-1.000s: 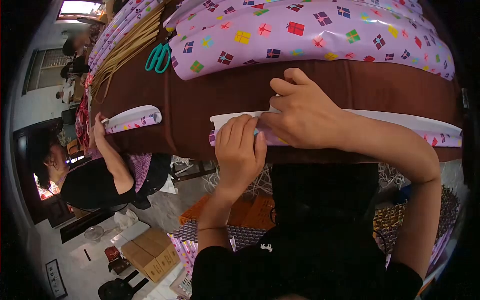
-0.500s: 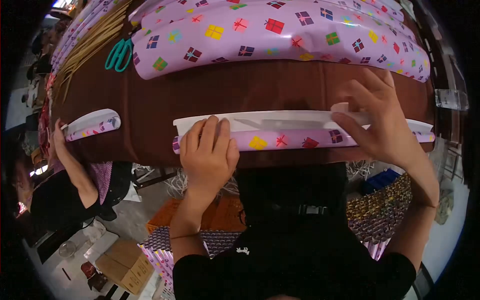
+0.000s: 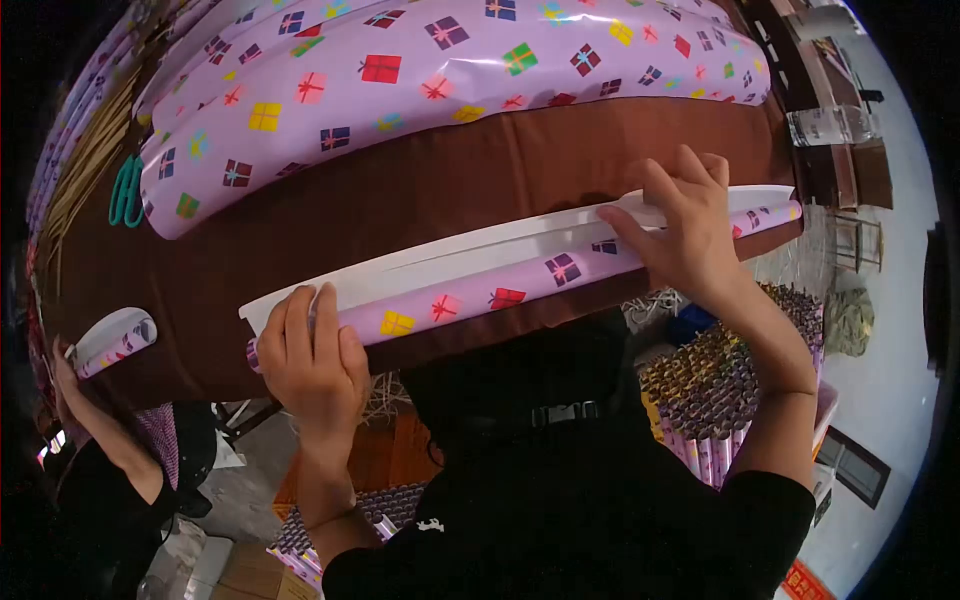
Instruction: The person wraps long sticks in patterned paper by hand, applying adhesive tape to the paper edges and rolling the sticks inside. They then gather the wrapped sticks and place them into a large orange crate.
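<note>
A narrow roll of lilac wrapping paper, printed with small gift boxes, lies along the table's near edge. Its white inner side shows as a long flap behind the roll. My left hand holds the roll near its left end, fingers over the flap and thumb in front. Along the flap runs a pale translucent strip. My right hand is bent over the right part of the roll, thumb and fingers around the strip's right end. The palm side of that hand is hidden.
Wide sheets of the same paper cover the table's far side. Teal-handled scissors and thin brown sticks lie at left. Another person's hand holds a partly rolled sheet. Bundled finished rolls stand below right.
The view has turned, so the table now slants up to the right. My right hand keeps its place at the strip's right end, while my left hand stays on the roll.
</note>
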`<state>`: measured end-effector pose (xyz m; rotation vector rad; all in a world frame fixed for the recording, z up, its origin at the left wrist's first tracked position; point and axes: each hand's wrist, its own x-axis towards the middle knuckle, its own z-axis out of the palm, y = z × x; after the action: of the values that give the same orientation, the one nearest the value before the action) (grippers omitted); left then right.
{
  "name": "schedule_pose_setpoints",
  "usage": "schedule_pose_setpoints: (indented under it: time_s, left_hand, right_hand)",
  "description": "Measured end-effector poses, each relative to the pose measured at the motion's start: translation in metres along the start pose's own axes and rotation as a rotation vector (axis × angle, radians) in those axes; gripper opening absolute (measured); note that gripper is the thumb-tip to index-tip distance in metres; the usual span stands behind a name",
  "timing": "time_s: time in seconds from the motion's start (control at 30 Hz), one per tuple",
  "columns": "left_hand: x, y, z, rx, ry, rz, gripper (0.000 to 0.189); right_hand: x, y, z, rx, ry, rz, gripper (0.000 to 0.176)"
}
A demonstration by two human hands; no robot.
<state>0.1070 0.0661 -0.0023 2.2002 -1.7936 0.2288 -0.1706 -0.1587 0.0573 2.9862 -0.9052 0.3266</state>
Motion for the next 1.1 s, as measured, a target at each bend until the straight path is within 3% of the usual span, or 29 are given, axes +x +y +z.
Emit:
schedule_pose_setpoints:
  time_s: [0.73,0.9,1.1]
  left_hand:
    - [0.006,0.012,-0.009,0.043,-0.058,-0.004,0.039]
    - [0.026,0.060,0.007,0.109,0.045,0.040,0.044]
    - [0.063,0.149,0.022,-0.283,0.050,0.158,0.036]
  right_hand:
    - [0.006,-0.014,0.010,-0.047,-0.003,0.010,0.030]
    - [0.006,-0.015,0.010,-0.076,-0.031,0.012,0.031]
    - [0.007,-0.016,0.011,-0.093,0.005,0.003,0.032]
